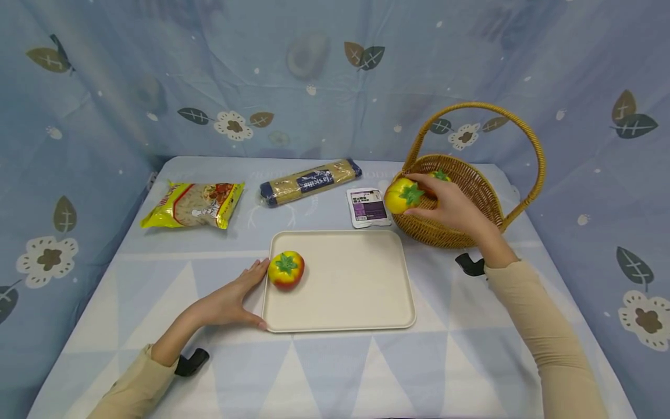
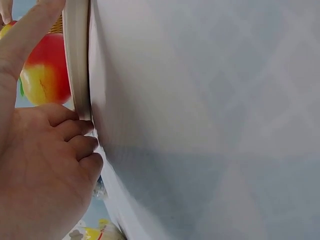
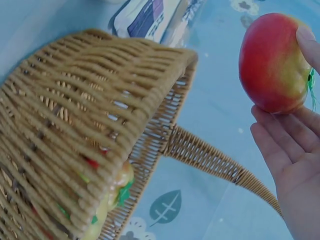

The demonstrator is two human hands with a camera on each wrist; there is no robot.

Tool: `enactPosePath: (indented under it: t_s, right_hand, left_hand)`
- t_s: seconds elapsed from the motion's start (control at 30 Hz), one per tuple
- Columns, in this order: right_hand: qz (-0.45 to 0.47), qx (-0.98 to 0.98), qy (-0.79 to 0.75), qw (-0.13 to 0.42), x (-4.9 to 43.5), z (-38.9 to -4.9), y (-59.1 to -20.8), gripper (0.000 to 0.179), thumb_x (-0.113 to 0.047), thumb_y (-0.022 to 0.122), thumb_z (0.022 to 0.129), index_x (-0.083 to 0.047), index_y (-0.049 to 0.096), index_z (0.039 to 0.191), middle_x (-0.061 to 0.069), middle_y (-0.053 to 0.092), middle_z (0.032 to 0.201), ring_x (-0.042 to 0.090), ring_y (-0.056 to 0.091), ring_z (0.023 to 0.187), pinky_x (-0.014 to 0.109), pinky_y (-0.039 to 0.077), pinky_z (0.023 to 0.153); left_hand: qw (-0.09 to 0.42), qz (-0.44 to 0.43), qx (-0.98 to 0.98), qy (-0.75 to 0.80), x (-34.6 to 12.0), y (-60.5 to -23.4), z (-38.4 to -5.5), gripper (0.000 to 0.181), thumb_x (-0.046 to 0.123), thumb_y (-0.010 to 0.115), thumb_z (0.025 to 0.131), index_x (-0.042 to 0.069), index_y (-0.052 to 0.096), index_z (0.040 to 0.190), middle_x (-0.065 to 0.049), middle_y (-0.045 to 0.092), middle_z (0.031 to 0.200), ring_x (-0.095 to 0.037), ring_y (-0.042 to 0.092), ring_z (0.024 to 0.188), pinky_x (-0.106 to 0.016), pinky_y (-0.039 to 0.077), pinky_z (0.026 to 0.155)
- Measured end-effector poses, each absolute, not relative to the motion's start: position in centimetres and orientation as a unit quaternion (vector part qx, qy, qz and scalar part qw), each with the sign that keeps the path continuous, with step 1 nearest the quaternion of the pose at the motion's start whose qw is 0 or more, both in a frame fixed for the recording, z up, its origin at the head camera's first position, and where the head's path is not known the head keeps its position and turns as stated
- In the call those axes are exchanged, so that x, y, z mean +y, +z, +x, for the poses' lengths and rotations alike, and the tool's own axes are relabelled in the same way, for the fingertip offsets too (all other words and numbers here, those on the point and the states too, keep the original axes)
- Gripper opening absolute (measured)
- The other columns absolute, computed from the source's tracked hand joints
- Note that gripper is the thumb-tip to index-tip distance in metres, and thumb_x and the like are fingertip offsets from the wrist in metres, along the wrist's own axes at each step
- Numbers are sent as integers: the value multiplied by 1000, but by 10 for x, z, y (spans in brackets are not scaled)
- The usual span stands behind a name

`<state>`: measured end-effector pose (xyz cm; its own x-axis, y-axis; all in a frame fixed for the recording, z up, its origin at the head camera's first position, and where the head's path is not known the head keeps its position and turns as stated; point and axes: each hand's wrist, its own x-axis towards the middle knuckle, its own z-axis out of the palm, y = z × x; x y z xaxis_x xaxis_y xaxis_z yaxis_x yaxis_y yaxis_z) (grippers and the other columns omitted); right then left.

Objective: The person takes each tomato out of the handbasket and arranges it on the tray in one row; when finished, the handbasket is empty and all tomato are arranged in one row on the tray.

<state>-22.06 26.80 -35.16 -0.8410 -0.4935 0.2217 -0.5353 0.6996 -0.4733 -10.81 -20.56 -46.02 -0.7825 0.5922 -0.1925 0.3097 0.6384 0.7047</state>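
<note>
My right hand point(image 1: 454, 205) holds a yellow-and-red tomato point(image 1: 400, 196) with a green leafy top, over the left rim of a wicker basket point(image 1: 434, 237). In the right wrist view the thumb and fingers lie on opposite sides of this tomato point(image 3: 272, 62). More fruit point(image 3: 122, 182) with green tops lies inside the basket, partly hidden by the weave. A second tomato point(image 1: 285, 278) sits on the left part of a cream tray point(image 1: 350, 279). With thumb and fingers spread, my left hand point(image 1: 227, 301) touches the tray's left edge beside that tomato.
Behind the tray lie a long pasta packet point(image 1: 311, 181) and a small white-and-purple pouch point(image 1: 368, 207). A yellow food bag point(image 1: 196, 205) is at the back left. The basket's tall handle point(image 1: 476, 106) arches above it. A patterned curtain point(image 1: 314, 75) hangs behind the table.
</note>
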Motion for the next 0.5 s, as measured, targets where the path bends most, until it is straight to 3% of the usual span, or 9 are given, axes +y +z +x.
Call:
enactPosePath:
  t_s: [0.27, 0.5]
  right_hand:
    - [306, -918, 251, 40, 257, -215, -354, 73, -27, 81, 80, -9, 47, 142, 13, 57, 130, 27, 58, 103, 46, 51, 87]
    - [322, -911, 259, 15, 248, -208, -355, 73, -27, 79, 81, -11, 45, 144, 11, 54, 137, 27, 55, 116, 48, 46, 97]
  left_hand:
    - [216, 252, 881, 337, -207, -460, -109, 128, 47, 87, 63, 2, 8, 154, -17, 5, 160, -38, 1, 145, -57, 9, 114]
    - [219, 250, 880, 340, -207, -461, -109, 129, 46, 87, 63, 3, 7, 154, -17, 4, 160, -38, 1, 145, -58, 10, 114]
